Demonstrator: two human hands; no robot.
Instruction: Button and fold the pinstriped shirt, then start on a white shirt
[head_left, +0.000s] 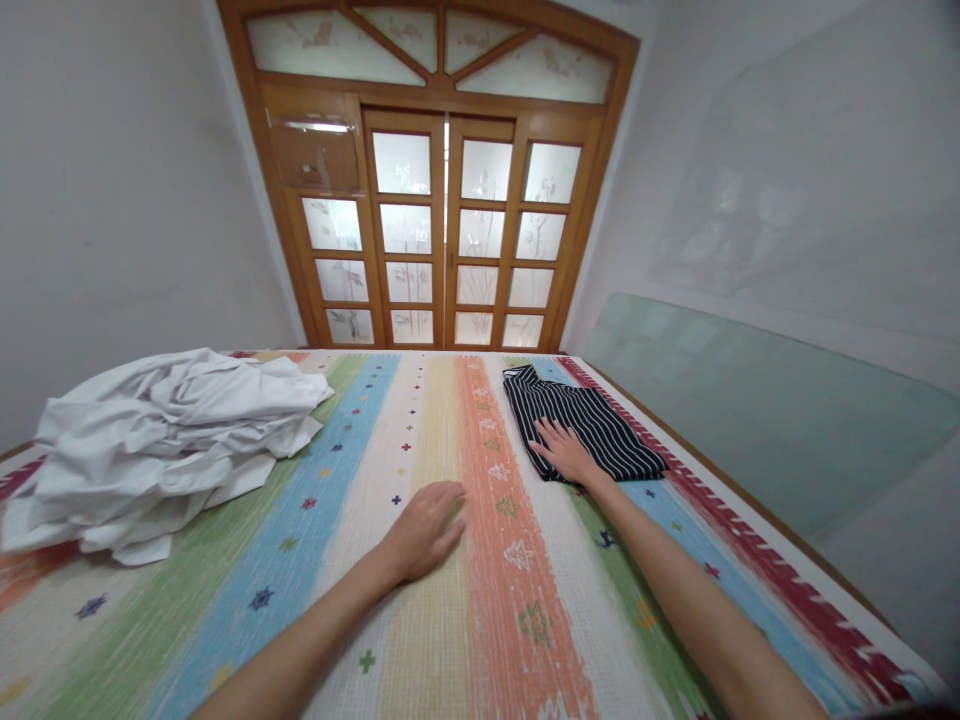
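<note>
A folded black garment with thin white stripes (589, 425) lies flat toward the right side of the striped cloth. My right hand (564, 452) rests on its near left part, with the fingers spread and nothing gripped. Over the yellow and orange stripes of the cloth is my left hand (426, 530), empty. Its fingers are loosely bent and the thumb stands apart from them. At the left lies a loose, crumpled heap of white fabric (180, 440), which neither hand touches.
The multicoloured striped cloth (420, 630) covers the wide flat surface before me. A pale green panel (750, 400) stands along the right edge. Grey walls rise on both sides. Wooden doors with frosted panes (446, 230) are at the far end.
</note>
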